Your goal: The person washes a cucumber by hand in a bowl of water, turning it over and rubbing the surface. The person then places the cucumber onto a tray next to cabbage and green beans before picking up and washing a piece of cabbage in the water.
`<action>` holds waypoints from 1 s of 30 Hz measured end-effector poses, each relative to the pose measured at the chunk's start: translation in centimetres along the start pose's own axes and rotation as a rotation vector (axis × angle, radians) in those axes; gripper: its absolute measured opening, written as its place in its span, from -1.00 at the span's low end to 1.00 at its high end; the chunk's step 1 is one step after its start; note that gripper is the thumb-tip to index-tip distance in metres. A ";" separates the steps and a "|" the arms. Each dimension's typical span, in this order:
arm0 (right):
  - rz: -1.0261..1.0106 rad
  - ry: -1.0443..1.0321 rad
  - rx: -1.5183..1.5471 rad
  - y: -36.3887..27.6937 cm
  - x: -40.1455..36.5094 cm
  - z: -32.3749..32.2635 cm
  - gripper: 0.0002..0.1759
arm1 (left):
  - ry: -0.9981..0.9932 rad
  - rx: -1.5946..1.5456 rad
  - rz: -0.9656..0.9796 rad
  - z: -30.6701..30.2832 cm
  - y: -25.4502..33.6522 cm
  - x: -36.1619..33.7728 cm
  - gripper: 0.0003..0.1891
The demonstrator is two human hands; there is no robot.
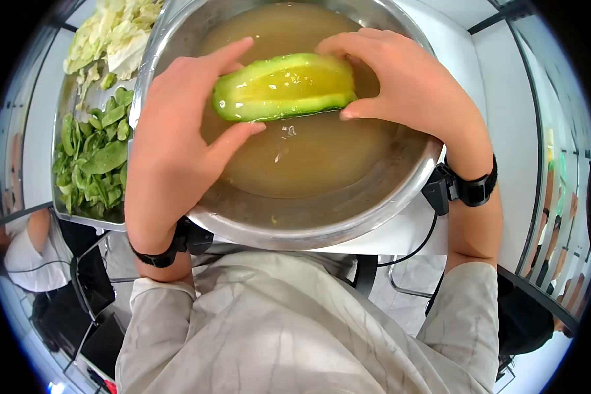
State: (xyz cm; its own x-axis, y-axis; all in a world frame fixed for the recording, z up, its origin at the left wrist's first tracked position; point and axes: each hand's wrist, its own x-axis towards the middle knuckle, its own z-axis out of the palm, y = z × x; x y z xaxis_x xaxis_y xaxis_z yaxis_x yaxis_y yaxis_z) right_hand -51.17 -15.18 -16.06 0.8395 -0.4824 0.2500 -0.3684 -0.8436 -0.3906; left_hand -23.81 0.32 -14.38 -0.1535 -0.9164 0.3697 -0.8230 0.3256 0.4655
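Head view looks down on both hands over a steel bowl (pixel 308 231) of cloudy yellowish water. I see the left hand (pixel 171 131) cupping one end of a green cucumber (pixel 285 85) — index finger over the top, thumb beneath. The right hand (pixel 400 85) grips the other end, fingers (pixel 354 41) curled over it and thumb pressed under. The cucumber lies level at the water's surface, wet, between the two hands. Left of the bowl, a tray (pixel 88 220) holds leafy greens (pixel 92 157) and chopped cabbage (pixel 121 29) — all on a white desk (pixel 459 52).

Tray (pixel 90 222) w/ spinach leaves (pixel 92 161), cabbage (pixel 115 33)
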 end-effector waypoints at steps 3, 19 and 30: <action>0.038 -0.038 0.027 -0.1 0.2 -0.2 -0.23 | 0.052 -0.086 -0.036 0.0 0.1 0.1 -0.13; -0.030 -0.009 0.080 -0.9 1.1 -0.9 -0.24 | 0.133 -0.162 -0.022 0.1 -0.3 -0.2 -0.09; 0.034 -0.034 0.089 -1.5 0.9 -1.0 -0.25 | 0.022 0.032 -0.004 0.4 0.0 0.1 -0.26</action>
State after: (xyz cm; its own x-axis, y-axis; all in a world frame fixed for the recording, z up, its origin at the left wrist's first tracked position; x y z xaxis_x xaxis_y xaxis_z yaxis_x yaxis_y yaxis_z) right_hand -50.30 -14.63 -14.35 0.8411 -0.5005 0.2053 -0.3609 -0.8019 -0.4761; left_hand -24.02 0.09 -14.69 -0.1383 -0.9121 0.3859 -0.8406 0.3141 0.4412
